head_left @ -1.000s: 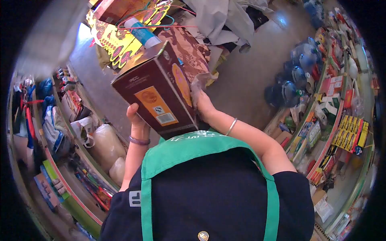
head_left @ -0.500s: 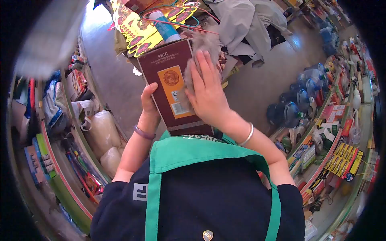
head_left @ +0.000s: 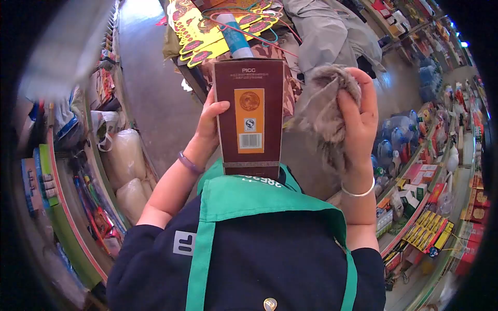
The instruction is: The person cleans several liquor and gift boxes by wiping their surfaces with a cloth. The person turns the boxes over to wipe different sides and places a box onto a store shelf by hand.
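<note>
A dark maroon box [head_left: 226, 119] with an orange label and a barcode is upright in front of my chest. My left hand [head_left: 210, 119] grips it by its left side, thumb on the front edge and the other fingers hidden behind. To the right of the box, apart from it, my right hand [head_left: 361, 119] is closed on a crumpled grey rag [head_left: 324, 111] that hangs down from the fingers. The box's lower end is close to my green apron [head_left: 264, 194].
Ahead is a pile with yellow printed sheets [head_left: 194, 31], a blue-and-white roll [head_left: 236, 39], hangers and grey cloth [head_left: 324, 33]. Shelves of goods curve along both sides. Large blue water bottles [head_left: 397, 135] stand at the right.
My right hand has lifted the rag off the box and moved right with it. The box has turned more upright and shifted slightly right, still in my left hand.
</note>
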`<action>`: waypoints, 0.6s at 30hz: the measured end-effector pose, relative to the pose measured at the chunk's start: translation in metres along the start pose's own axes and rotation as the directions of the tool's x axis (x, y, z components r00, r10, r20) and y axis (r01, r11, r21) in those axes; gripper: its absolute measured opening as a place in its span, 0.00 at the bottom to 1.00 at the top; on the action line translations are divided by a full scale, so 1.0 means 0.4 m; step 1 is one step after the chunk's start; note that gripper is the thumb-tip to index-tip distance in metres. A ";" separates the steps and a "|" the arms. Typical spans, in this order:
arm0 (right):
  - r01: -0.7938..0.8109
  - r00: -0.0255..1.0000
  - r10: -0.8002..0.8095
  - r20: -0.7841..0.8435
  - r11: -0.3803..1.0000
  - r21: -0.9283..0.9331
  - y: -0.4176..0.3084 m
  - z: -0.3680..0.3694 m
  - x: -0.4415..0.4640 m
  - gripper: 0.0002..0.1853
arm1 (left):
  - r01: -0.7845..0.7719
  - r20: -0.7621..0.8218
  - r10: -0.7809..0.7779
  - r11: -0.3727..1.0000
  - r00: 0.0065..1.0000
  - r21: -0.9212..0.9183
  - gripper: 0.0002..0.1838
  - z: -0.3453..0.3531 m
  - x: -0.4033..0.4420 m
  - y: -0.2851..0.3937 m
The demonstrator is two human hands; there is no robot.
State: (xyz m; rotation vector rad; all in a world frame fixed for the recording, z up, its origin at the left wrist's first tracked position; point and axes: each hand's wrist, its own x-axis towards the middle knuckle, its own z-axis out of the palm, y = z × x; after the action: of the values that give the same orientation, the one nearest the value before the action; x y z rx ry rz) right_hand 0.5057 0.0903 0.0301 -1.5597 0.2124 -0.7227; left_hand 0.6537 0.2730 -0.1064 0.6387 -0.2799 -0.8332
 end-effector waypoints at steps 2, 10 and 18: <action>0.308 0.948 -0.253 0.195 0.886 -0.348 0.010 0.046 0.013 0.19 | 0.001 0.105 0.002 1.000 0.995 -0.026 0.39 -0.001 0.018 -0.004; 0.704 0.710 -0.339 0.617 0.320 -0.635 0.186 0.177 0.017 0.31 | -0.103 -0.031 0.107 0.987 0.994 0.125 0.38 -0.035 0.051 -0.048; 0.789 0.605 -0.402 0.687 0.418 -0.450 0.197 0.159 0.024 0.21 | 0.060 -0.063 -0.058 0.998 0.996 0.017 0.44 -0.012 0.037 0.001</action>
State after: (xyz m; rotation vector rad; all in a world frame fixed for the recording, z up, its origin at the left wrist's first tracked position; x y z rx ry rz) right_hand 0.5711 0.1268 -0.0390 -2.6301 -0.6098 -0.8290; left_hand 0.6658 0.2639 -0.1104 0.6919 -0.2131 -0.8664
